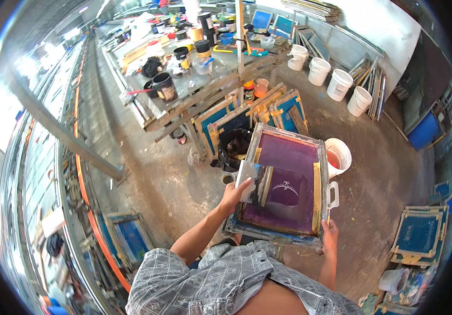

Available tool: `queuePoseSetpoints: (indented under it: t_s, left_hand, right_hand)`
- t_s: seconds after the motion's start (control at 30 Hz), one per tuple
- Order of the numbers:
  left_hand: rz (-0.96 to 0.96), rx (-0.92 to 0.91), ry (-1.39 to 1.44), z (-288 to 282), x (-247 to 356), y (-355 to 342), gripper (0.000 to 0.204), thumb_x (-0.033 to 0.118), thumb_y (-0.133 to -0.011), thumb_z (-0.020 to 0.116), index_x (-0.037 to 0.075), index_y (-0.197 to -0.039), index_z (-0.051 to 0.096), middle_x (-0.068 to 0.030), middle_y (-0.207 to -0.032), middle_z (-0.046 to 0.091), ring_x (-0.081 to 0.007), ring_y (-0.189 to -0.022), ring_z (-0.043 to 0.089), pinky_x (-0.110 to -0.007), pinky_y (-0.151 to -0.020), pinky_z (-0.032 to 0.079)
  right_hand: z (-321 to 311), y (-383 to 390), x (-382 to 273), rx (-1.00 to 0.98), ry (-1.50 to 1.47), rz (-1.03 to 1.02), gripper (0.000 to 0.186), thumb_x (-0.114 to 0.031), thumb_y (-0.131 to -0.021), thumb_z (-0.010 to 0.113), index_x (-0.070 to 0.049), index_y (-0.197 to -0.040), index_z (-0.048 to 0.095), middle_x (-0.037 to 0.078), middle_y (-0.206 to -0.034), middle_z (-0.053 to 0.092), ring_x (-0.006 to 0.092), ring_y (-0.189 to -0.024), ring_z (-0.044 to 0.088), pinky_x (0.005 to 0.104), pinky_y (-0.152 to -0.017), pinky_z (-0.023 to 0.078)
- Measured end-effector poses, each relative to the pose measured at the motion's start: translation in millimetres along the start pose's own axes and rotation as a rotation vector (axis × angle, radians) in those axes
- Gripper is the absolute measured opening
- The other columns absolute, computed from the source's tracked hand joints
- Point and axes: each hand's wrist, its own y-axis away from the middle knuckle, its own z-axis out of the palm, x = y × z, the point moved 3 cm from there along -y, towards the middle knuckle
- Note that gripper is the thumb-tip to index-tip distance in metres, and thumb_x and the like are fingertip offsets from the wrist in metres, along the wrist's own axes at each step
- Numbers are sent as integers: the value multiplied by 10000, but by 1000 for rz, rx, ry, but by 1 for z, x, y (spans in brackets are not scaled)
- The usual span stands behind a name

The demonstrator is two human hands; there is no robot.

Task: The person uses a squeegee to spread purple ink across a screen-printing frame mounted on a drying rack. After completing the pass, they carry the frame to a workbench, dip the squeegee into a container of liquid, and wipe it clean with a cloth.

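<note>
A screen printing frame with purple mesh is held tilted in front of my body. A small pale winged design shows in the mesh. My left hand is closed on the frame's left side, at a white plate-like handle; its thumb lies over the plate and the other fingers are hidden. A squeegee-like strip lies across the mesh beside that handle. My right hand grips the lower right edge of the frame, below a white loop handle. Its fingertips are partly hidden behind the wood.
Beyond the frame stand a black-lined bin, more screens and a white bucket with reddish liquid. A cluttered worktable holds ink tubs. Several white buckets line the wall. A metal post slants at left.
</note>
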Motion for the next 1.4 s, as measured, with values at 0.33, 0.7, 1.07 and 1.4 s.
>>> queuePoseSetpoints:
  t_s: [0.33, 0.7, 1.07, 1.4]
  left_hand:
    - [75, -160, 67, -23, 100, -210, 575, 417, -963, 707, -58, -1279, 642, -105, -1146, 693, -180, -1004, 664, -353, -881, 522]
    - [71, -76, -87, -4, 143, -457, 563, 463, -934, 722, -39, -1190, 704, -90, -1103, 707, -152, -1002, 635, -338, -870, 503]
    - [117, 94, -182, 12, 142, -581, 525, 470, -907, 750, -24, -1082, 731, -117, -1045, 721, -157, -912, 658, -332, -849, 518]
    - [548, 86, -1206, 66, 182, -552, 431, 464, -729, 860, 127, -992, 802, -253, -1548, 392, -430, -1520, 214, -605, -1192, 190]
  right_hand:
    - [117, -172, -86, 94, 37, -71, 552, -282, -976, 699, 87, -1359, 550, 160, -1269, 654, 222, -1161, 611, 353, -1013, 450]
    - [194, -466, -125, 57, 186, -171, 495, -322, -962, 718, 19, -1304, 608, 106, -1205, 665, 183, -1122, 593, 342, -1018, 431]
    - [247, -668, -63, -64, 437, -115, 623, -473, -1087, 442, 40, -1427, 532, 193, -1414, 583, 288, -1345, 507, 371, -1138, 350]
    - [319, -630, -162, 6, 248, -489, 477, -173, -941, 666, -24, -1384, 574, 185, -1332, 626, 329, -1240, 581, 444, -1137, 355]
